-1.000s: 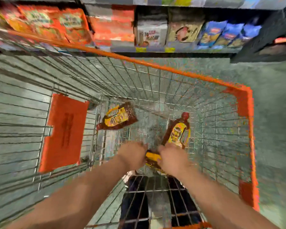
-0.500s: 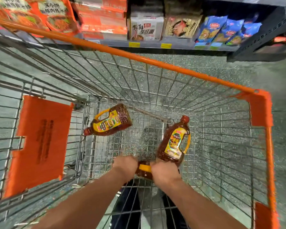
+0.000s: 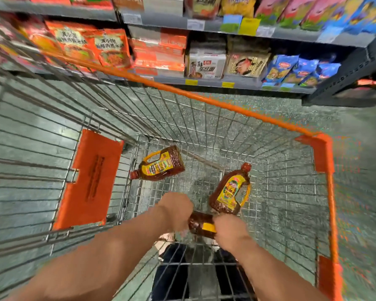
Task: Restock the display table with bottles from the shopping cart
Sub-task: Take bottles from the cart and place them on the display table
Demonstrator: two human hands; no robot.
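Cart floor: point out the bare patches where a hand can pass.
Bare wire runs right of the upright-label bottle to the cart wall, and between it and the far bottle. Crowded near both hands on the third bottle.

Supermarket aisle, shelves [image 3: 237,29] of packaged noodles [image 3: 204,64], price tags [image 3: 250,26], shopping cart [image 3: 226,109]

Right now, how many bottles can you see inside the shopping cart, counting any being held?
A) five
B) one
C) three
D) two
C: two bottles lie loose on the cart floor, one far left and one right, and both hands grip a third bottle.
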